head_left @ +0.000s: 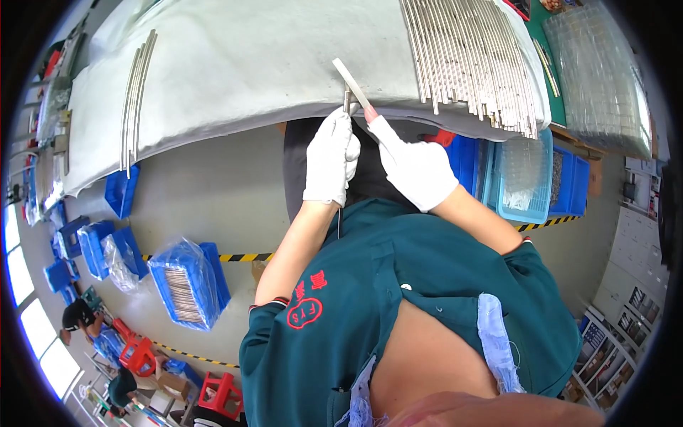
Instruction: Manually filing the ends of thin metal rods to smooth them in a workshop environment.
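My left hand (329,158), in a white glove, is closed round a thin metal rod (347,102). The rod's upper end sticks out above my fingers and its lower part shows below my wrist. In my right hand (418,171), also gloved but with a bare fingertip showing, is a flat whitish strip (348,80), slanting up to the left. The strip crosses close to the rod's upper end; whether they touch I cannot tell. Both hands are at the near edge of a cloth-covered table (270,64).
Many metal rods (466,57) lie side by side at the table's right, several more rods (136,99) at its left. Plastic-wrapped clear trays (597,78) stand far right. Blue bins (569,181) sit below right; a bagged bin of rods (186,288) is on the floor left. People work lower left.
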### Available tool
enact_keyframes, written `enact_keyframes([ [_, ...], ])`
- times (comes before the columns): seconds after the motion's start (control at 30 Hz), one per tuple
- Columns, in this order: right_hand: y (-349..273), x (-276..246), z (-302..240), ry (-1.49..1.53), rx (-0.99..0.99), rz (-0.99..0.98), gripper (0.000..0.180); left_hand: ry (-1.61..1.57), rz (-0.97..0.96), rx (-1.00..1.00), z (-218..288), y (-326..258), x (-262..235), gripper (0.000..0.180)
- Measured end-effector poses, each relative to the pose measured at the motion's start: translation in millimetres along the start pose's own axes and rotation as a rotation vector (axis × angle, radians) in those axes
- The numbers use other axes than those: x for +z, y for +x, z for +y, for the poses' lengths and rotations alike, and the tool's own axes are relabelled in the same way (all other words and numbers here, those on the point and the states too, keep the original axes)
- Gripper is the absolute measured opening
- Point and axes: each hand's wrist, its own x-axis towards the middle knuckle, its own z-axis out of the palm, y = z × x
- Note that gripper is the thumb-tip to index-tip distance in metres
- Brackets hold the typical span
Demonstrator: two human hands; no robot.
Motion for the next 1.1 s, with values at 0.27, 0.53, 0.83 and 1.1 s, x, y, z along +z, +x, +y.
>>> enact_keyframes([
  [0.27,13.7,-1.6,13.7,0.298,0.032,-0.076,0.024,0.074,-0.059,-0.014,2.4,-0.2,-7.3,0.033],
  [0.53,-4.3,-2.8,8.5,0.062,-0.082,-0.032,0.014,0.133,-0.094,-0.039,12.1,1.1,-12.0,0.033],
  [0.83,-6.0,-7.0,20.4,0.313,0.147,-0.007,0.057,0.190,-0.179,-0.137,31.8,2.6,-18.3,0.038],
  [1.1,-14.0,-17.2,29.2,0.065,-0.030,-0.078,0.054,0.369,-0.269,-0.258,62.6,11.0,-32.8,0.033],
])
